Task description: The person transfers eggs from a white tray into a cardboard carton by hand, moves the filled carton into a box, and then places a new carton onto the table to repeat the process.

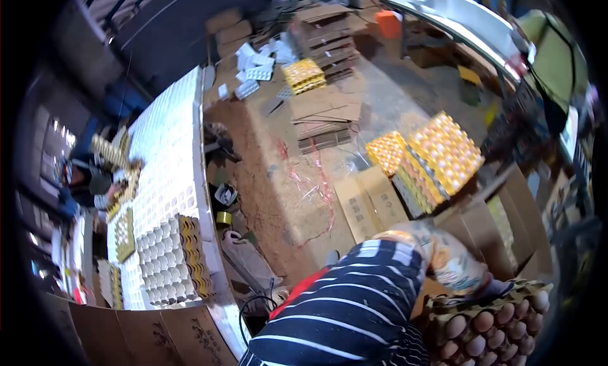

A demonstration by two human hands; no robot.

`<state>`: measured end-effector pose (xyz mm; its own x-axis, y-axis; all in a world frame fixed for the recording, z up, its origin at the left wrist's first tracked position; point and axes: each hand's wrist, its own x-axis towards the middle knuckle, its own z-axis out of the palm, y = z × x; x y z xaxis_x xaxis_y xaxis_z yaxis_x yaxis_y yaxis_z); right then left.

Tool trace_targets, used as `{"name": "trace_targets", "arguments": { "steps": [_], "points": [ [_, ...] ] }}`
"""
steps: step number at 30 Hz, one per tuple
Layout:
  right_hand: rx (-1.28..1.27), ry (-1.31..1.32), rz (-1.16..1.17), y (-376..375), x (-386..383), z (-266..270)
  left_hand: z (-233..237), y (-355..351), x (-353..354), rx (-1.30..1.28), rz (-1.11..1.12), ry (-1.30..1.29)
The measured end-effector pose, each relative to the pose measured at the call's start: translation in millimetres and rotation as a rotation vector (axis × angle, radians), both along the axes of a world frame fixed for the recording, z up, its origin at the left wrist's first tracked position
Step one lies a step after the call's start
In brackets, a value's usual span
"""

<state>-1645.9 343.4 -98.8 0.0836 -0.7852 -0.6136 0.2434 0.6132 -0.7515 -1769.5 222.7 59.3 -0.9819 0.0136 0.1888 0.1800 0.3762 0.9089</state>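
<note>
My left arm, in a navy striped sleeve [354, 296] and a patterned sleeve cover [456, 265], bends across to the lower right. There my left hand [489, 289], dark and partly hidden, grips the far edge of an egg tray [443, 306]. Brown and pinkish eggs [484, 321] fill this tray, which tilts toward me. My right hand is out of view. Just beyond the tray stands an open cardboard box [462, 220], with a pale tray [500, 230] showing inside it.
Stacked egg trays [443, 154] stand behind a closed carton [370, 204]. Flattened cardboard [326, 109] and red string [323, 176] lie on the floor. At left, a long white table [168, 132] carries a stack of grey trays [168, 258]; another person [88, 179] handles trays there.
</note>
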Motion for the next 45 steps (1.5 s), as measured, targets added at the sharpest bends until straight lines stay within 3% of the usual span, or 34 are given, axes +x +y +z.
{"name": "trace_targets", "arguments": {
  "steps": [4, 12, 21, 26, 33, 45],
  "points": [
    [-0.04, 0.043, 0.21, -68, 115, 23, 18, -65, 179, -0.023, 0.199, 0.04],
    [-0.019, 0.012, 0.654, -130, 330, 43, 43, -156, 496, -0.042, 0.699, 0.099],
    [-0.062, -0.029, 1.051, -239, 497, 54, 17, -199, 752, 0.115, 1.294, 0.179],
    [-0.078, -0.01, 1.232, -338, 573, 52, -17, -222, 879, 0.367, 1.796, 0.454],
    [-0.071, 0.033, 1.597, -442, 713, 82, -38, -159, 1003, 0.581, 2.423, 1.121],
    [-0.093, -0.227, 2.07, -431, 1025, 119, -41, 7, 1098, 0.493, 2.964, 1.593]
  ]
}}
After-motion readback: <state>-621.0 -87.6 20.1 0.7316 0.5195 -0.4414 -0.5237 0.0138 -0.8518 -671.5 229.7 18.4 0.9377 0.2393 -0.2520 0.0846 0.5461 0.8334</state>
